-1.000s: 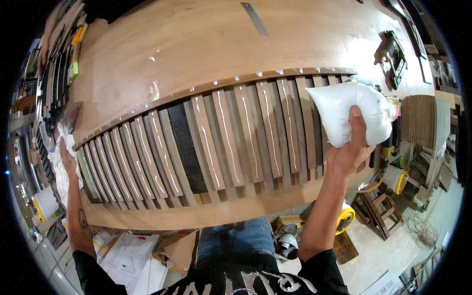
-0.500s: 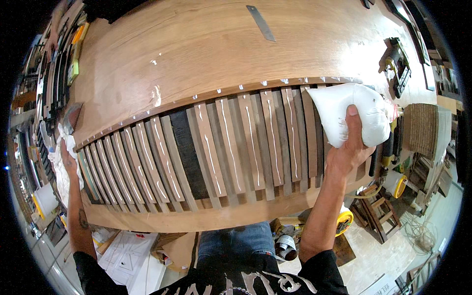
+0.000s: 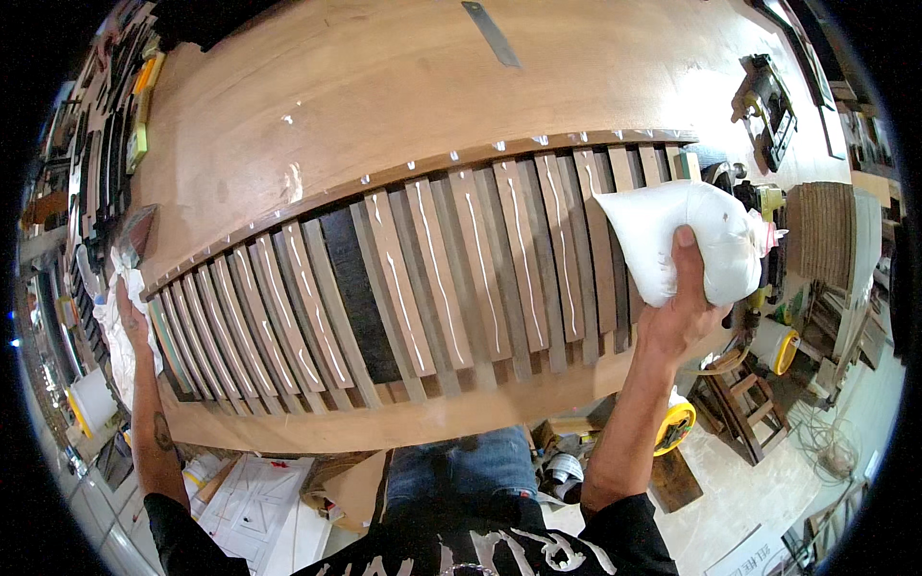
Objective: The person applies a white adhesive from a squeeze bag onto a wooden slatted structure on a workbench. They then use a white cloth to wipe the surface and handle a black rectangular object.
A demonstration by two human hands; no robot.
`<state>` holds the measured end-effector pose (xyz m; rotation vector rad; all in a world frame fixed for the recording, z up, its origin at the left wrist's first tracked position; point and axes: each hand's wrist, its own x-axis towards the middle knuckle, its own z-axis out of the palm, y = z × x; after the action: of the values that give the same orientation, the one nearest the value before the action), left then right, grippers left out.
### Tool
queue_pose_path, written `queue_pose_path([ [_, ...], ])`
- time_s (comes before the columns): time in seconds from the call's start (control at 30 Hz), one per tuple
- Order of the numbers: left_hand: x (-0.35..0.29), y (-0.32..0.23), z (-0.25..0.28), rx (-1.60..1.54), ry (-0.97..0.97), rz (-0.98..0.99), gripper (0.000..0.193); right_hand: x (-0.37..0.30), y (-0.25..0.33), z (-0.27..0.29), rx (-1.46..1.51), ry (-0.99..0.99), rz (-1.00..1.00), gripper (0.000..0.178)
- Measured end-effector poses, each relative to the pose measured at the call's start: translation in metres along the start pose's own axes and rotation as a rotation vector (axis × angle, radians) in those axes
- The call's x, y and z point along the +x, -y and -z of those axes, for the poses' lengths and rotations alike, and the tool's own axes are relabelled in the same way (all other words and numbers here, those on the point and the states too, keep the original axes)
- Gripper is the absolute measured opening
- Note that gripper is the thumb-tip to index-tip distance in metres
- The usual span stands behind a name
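My right hand (image 3: 687,288) is closed around a plump white bag of glue (image 3: 709,226), thumb on top. The bag's pointed tip meets a slat near the right end of a long row of brown slats (image 3: 480,278), where a short white glue line (image 3: 588,171) runs up from it. Wavy glue lines lie along most slats left of the bag; the few slats right of it show none. A long wooden strip (image 3: 413,173) with white dabs borders the row's far side. At the far left, my left hand (image 3: 130,307) is against a crumpled white cloth (image 3: 122,350); its fingers are not clear.
A metal ruler (image 3: 491,34) lies on the wooden tabletop (image 3: 365,86). Near the right edge is a nail gun (image 3: 768,110), with stacked boards (image 3: 818,238) beyond. Long dark strips (image 3: 110,163) crowd the left side. A wooden stool (image 3: 744,408) stands at lower right.
The glue bag has moved toward me along its slat, leaving a short fresh white line behind its tip. My left hand stays by the cloth. The view has shifted slightly.
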<state>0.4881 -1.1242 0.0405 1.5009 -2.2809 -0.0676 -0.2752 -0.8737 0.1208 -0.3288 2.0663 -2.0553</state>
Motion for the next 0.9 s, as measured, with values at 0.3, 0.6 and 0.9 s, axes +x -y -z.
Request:
queue_pose_path([
  [0.3, 0.003, 0.02, 0.003, 0.032, 0.012, -0.072, 0.064, -0.013, -0.001, 0.025, 0.059, 0.022, 0.006, 0.057],
  [0.6, 0.007, 0.024, 0.003, 0.032, 0.01, -0.038, 0.064, -0.03, -0.004, 0.058, 0.068, 0.009, 0.036, 0.056],
  [0.9, 0.008, 0.043, 0.003, 0.08, 0.032, -0.129, 0.057, -0.047, -0.001, 0.083, 0.092, 0.008, 0.014, 0.053],
])
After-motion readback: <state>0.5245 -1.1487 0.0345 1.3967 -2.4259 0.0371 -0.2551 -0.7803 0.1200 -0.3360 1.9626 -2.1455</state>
